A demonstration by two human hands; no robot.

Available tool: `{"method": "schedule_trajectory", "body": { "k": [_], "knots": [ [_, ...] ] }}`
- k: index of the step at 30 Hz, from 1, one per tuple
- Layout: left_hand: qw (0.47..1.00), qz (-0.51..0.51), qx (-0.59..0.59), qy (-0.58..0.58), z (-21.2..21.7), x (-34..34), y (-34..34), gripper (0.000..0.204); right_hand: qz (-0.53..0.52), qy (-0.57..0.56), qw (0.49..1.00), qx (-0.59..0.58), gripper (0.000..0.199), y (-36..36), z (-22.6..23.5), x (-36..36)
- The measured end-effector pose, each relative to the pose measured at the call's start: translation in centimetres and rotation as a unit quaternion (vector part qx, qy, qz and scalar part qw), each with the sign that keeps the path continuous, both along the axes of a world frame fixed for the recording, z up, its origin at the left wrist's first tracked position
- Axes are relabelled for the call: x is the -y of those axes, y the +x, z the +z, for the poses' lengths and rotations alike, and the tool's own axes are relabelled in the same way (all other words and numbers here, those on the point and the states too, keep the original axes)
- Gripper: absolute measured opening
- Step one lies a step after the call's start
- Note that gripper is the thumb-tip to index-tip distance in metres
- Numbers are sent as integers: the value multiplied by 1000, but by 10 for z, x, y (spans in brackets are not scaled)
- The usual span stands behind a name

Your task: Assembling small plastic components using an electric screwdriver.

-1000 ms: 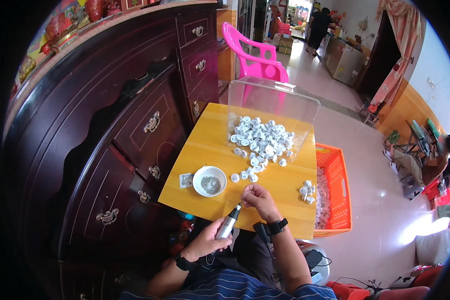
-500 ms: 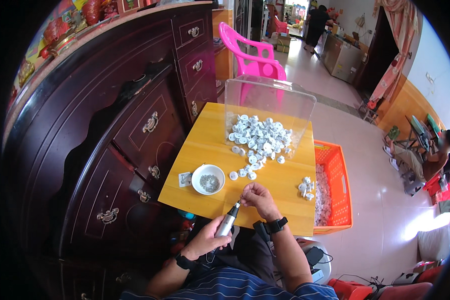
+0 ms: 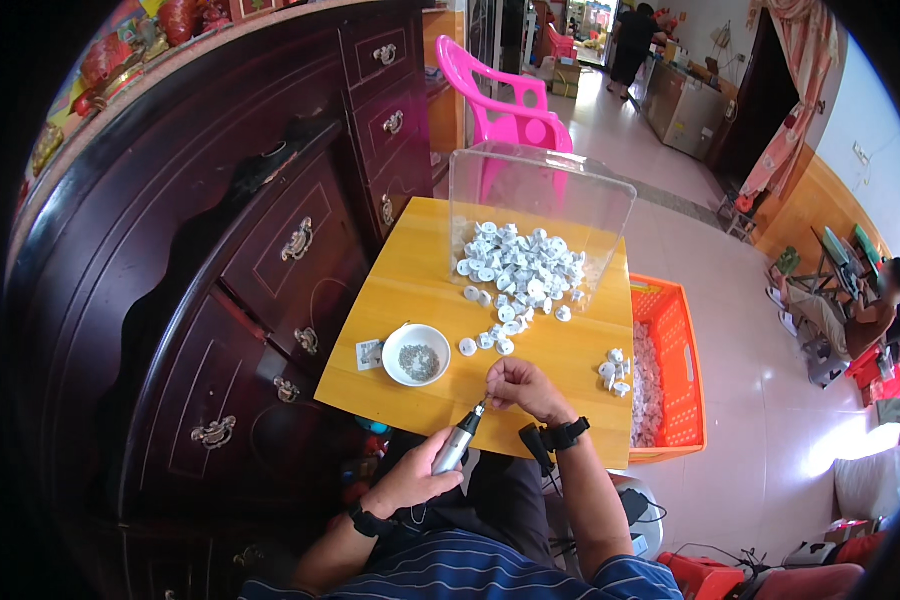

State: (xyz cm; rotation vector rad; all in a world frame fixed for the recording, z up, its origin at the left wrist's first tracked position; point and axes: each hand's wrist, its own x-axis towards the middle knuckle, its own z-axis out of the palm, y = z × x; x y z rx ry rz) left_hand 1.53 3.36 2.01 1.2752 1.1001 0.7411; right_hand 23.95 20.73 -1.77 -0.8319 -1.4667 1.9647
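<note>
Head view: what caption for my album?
Left hand holds a silver tool, right hand near its tip, white pieces beyond.

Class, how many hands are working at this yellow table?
2: the left hand, around a silver-and-black tool; the right hand, by the tool's tip. None seem hidden.

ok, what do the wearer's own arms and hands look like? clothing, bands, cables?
Both hands, left and right, are ungloved; forearms bare. Black band on the left wrist; black band on the right wrist, with a chunky black piece beside it. Navy shirt with thin pale stripes, short right sleeve. No cable clearly attached to either band.
</note>
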Motion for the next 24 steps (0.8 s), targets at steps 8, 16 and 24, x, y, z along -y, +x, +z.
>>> {"method": "schedule_trajectory", "body": {
  "k": [8,16,24],
  "knots": [
    [967,-12,209,-149,7,-6,-9,67,-24,10,993,-117,7,-3,-2,6],
    [995,-10,70,-67,-1,-7,2,70,-33,13,999,-38,9,-2,-6,3],
    [997,-12,55,-56,-6,-2,2,73,-27,-14,999,-36,7,-2,-8,11]
  ]
}}
